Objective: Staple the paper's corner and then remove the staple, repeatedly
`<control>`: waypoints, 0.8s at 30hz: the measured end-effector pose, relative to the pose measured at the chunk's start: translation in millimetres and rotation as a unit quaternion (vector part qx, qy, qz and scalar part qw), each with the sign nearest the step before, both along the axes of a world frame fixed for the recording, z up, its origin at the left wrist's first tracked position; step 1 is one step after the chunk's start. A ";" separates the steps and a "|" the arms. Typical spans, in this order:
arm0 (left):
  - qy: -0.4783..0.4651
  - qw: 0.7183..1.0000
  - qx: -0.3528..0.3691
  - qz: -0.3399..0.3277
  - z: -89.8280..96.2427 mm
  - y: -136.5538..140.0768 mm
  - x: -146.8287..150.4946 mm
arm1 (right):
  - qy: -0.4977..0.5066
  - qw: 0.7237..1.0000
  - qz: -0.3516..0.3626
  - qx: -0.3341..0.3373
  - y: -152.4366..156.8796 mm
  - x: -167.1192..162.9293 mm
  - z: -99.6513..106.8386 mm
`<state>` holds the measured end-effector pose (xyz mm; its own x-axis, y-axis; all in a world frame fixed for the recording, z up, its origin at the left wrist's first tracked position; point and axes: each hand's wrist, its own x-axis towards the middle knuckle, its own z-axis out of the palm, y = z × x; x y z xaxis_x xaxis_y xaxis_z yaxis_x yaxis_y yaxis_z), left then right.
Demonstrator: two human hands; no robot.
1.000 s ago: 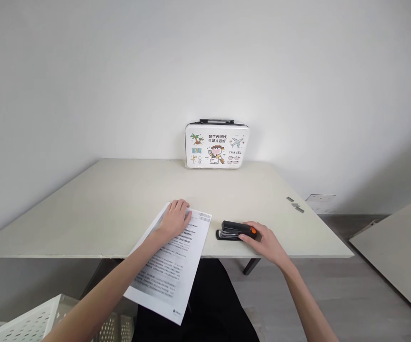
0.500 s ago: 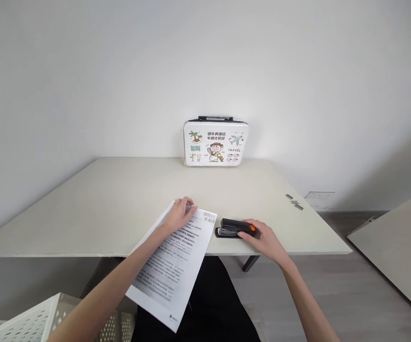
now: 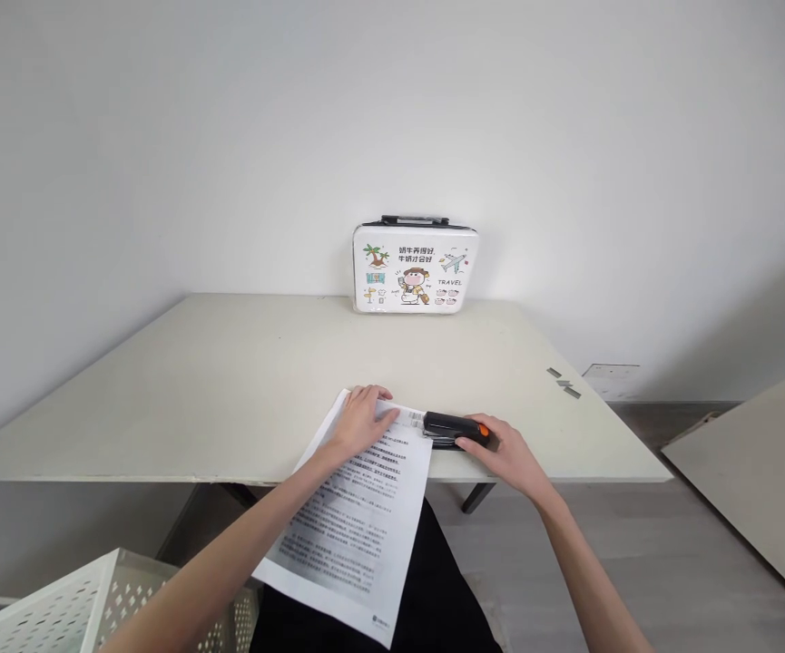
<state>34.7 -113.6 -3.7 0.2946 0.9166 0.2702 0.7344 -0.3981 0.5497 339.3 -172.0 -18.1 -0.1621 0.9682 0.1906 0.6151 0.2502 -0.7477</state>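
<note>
My left hand (image 3: 365,420) grips the top edge of a printed sheet of paper (image 3: 348,526), with the thumb on its face. The paper's lower part hangs over the table's front edge above my lap. I cannot tell whether it is one sheet or several. My right hand (image 3: 505,453) is closed around the rear of a black stapler (image 3: 447,426) with an orange patch. The stapler lies on the table, its front end pointing left. The top right corner of the paper, with a barcode, sits in the stapler's mouth.
A white case (image 3: 416,269) with cartoon prints and a black handle stands against the wall at the back of the table (image 3: 229,390). Several small grey strips (image 3: 564,384) lie near the right edge. A white perforated basket (image 3: 110,589) is below at the left.
My left hand has moved the paper to the right, so its top right corner now meets the stapler's mouth. My right hand and the stapler have hardly moved.
</note>
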 end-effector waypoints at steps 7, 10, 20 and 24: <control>-0.005 0.999 0.017 0.037 -2.3 -6.5 12.6 | 0.011 0.999 -0.030 0.017 2.7 -5.0 2.5; -0.011 0.998 0.026 0.055 -8.0 -6.5 19.5 | 0.023 0.999 -0.036 0.013 4.2 -7.7 6.0; -0.060 0.996 0.056 -0.020 6.5 -9.0 11.1 | 0.052 0.998 -0.021 -0.020 10.7 -10.5 10.6; -0.037 0.986 0.067 -0.151 19.9 -18.2 -3.0 | 0.053 0.998 -0.032 -0.006 12.1 -13.0 7.8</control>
<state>31.7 -131.8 16.2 0.5230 0.7452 0.4137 0.5321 -0.6646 0.5245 326.3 -159.9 -10.3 -0.0793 0.9784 0.1911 0.5461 0.2030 -0.8127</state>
